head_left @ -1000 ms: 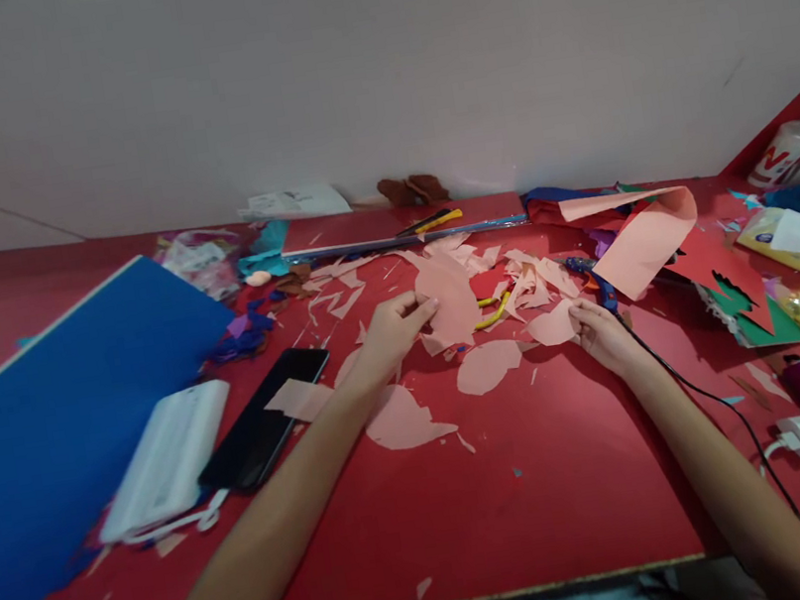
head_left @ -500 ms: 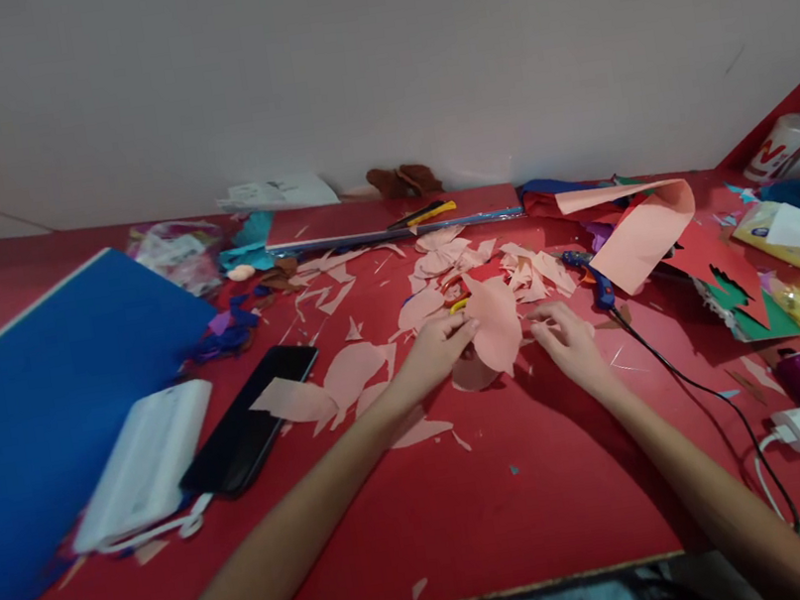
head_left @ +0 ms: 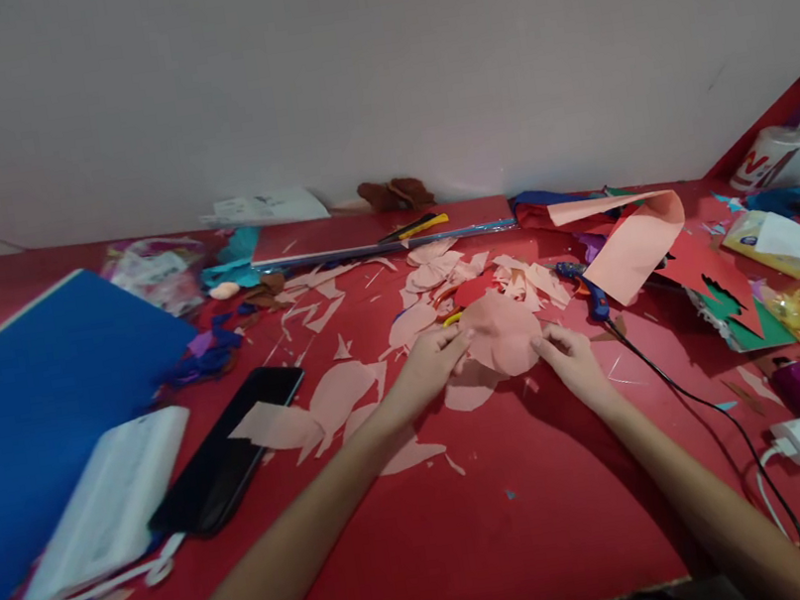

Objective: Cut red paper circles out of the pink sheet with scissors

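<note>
Between my two hands is a pink paper petal shape with rounded lobes, held a little above the red table. My left hand pinches its left edge. On the opposite edge, my right hand grips it between thumb and fingers. Just below lies another rounded pink paper piece. Partly hidden behind the held paper are the yellow and orange handles of what look like scissors. Crumpled pink paper scraps lie beyond my hands.
A blue glue gun with a black cord rests to the right, near a curled pink sheet. At left are a black phone, a white power bank and a blue board. A yellow cutter lies at the back.
My right hand has closed on the right edge of the pink paper. The paper has turned to show a wider, lobed face. The whole view has shifted slightly.
</note>
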Motion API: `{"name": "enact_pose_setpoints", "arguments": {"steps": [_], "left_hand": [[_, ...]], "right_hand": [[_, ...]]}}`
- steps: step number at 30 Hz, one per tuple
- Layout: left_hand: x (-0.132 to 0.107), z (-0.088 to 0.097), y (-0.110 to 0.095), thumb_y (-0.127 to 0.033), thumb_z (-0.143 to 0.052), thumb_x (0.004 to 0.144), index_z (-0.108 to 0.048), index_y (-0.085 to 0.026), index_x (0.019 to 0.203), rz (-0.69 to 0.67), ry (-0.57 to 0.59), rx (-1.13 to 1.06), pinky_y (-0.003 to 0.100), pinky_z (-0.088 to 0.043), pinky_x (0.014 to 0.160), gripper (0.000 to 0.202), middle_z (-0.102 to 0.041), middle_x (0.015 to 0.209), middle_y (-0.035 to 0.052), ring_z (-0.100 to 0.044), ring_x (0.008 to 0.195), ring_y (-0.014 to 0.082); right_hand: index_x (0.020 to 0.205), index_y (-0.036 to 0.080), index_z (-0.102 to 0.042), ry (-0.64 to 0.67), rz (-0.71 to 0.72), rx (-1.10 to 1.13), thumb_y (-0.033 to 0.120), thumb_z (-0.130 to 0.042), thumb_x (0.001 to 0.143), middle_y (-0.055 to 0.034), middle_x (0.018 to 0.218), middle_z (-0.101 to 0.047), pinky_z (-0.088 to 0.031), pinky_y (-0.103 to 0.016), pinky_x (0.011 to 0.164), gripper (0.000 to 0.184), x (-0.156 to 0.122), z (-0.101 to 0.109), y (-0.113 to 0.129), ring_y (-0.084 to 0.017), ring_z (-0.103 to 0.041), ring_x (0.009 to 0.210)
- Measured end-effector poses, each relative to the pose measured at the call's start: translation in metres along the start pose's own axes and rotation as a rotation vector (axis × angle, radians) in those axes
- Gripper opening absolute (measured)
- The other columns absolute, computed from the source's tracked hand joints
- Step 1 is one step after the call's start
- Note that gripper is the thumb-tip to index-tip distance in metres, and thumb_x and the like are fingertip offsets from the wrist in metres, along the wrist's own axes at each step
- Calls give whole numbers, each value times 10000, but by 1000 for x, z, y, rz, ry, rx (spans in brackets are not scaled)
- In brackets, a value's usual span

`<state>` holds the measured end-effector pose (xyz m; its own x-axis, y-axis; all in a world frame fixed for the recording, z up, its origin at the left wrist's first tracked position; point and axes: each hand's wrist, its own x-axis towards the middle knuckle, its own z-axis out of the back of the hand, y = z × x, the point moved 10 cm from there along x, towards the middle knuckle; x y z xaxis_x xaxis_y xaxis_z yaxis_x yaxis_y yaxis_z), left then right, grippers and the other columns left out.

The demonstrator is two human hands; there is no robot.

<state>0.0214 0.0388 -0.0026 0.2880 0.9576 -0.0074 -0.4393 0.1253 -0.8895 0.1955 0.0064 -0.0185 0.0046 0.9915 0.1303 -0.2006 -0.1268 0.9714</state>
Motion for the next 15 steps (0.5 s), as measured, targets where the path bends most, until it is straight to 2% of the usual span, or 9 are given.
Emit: {"name": "enact_pose_setpoints", "arguments": {"steps": [4, 8, 10, 12, 15], "left_hand": [[-1, 9, 6, -419, -454, 804, -463, -184, 496, 47, -52, -114, 224, -324, 452, 387, -456, 433, -25, -398, 401, 86], [0, 15, 11, -376, -453, 800, -570, -176, 648, 70, -85, -92, 221, -320, 441, 277, -477, 455, -32, -426, 418, 101], [2, 19, 10, -360, -451, 802, -579, -178, 692, 51, -102, -50, 222, -318, 440, 249, -446, 457, -46, -412, 419, 100], [4, 25, 8, -365, -441, 806, -554, -180, 654, 19, -132, -11, 229, -338, 453, 265, -415, 474, -46, -411, 437, 103], [3, 37, -4, -337, -426, 804, -579, -176, 669, -72, -206, 113, 266, -434, 565, 260, -491, 610, -3, -508, 589, 143]], "right_hand": [[629, 221, -548, 19, -127, 218, 453, -598, 737, 19, 597, -540, -396, -282, 623, 261, 1, -4, -19, -138, -497, 591], [648, 220, -548, -17, -271, 407, 479, -673, 654, 34, 595, -498, -387, -248, 555, 288, -2, -7, -38, -110, -447, 549], [626, 211, -531, -30, -288, 421, 484, -678, 648, 41, 575, -455, -360, -230, 529, 311, -3, -7, -41, -95, -407, 536], [605, 203, -512, -39, -281, 415, 482, -678, 650, 50, 555, -411, -325, -216, 505, 327, -2, -5, -40, -83, -364, 522], [579, 198, -473, -41, -273, 431, 468, -681, 649, 60, 538, -354, -267, -206, 477, 348, -2, -5, -37, -71, -302, 505]]}}
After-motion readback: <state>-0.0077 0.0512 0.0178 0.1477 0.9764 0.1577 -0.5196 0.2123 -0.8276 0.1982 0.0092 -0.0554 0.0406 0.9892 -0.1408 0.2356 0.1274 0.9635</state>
